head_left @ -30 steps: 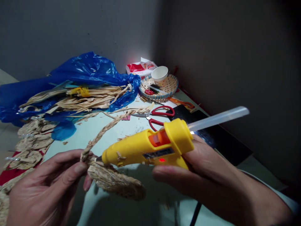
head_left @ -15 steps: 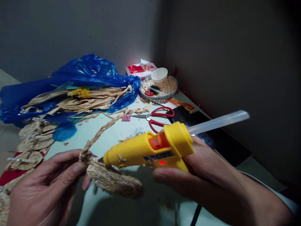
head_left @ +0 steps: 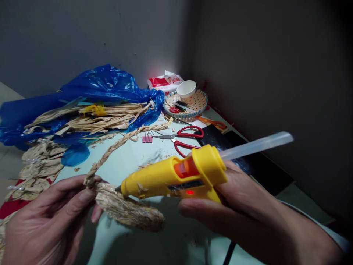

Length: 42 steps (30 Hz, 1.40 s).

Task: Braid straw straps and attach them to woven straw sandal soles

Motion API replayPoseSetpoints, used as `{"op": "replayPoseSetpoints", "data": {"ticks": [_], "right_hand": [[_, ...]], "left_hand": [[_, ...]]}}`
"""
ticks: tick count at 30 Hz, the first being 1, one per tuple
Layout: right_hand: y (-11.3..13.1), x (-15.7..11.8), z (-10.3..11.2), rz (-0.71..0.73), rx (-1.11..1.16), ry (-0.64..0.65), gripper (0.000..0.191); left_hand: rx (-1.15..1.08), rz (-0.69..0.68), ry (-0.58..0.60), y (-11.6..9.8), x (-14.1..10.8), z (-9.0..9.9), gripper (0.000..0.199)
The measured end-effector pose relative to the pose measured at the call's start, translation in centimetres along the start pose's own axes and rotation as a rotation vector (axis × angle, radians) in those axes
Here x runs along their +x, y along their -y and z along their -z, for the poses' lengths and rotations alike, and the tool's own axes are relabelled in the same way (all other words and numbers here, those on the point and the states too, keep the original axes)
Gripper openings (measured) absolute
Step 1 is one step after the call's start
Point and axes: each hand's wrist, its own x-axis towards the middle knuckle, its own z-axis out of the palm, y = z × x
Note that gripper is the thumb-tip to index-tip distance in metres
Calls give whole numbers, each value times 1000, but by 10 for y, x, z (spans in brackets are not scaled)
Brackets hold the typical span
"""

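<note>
My left hand pinches one end of a coiled straw piece between thumb and fingers. From that pinch a braided straw cord runs up and to the right over the table. My right hand is wrapped round a yellow glue gun, whose red light is lit. A translucent glue stick sticks out of its rear. The dark nozzle points left, at the upper edge of the coiled piece; whether it touches is hard to tell.
Red-handled scissors and a pink binder clip lie mid-table. Behind are a woven basket, a white bowl and a tissue pack. Straw bundles rest on a blue bag. Braided pieces lie at left.
My left hand, the coiled piece and the cord have shifted left. The glue gun has hardly moved, so its nozzle is now farther from the pinching fingers.
</note>
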Motion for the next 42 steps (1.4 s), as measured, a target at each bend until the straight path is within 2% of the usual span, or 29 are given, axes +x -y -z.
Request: {"op": "replayPoseSetpoints", "data": {"ticks": [3, 6, 13, 23, 28, 33, 38, 42], "right_hand": [[2, 1, 1, -37, 10, 70, 35], [5, 4, 3, 15, -6, 53, 28], [5, 3, 3, 22, -41, 40, 38], [3, 3, 2, 80, -57, 32, 33], [2, 2, 2, 37, -78, 45, 35], [4, 6, 3, 69, -101, 29, 36], [6, 7, 3, 38, -58, 53, 36], [9, 7, 6, 3, -35, 75, 32]], "left_hand": [[0, 12, -10, 1, 1, 1, 59], [9, 9, 0, 1, 1, 2, 60], [3, -2, -3, 2, 6, 5, 59], [1, 3, -36, 2, 7, 6, 61], [-12, -3, -27, 4, 10, 8, 61], [-18, 10, -22, 5, 11, 9, 55], [-29, 28, -42, 0, 9, 6, 32], [-49, 50, -25, -4, 9, 2, 25]]}}
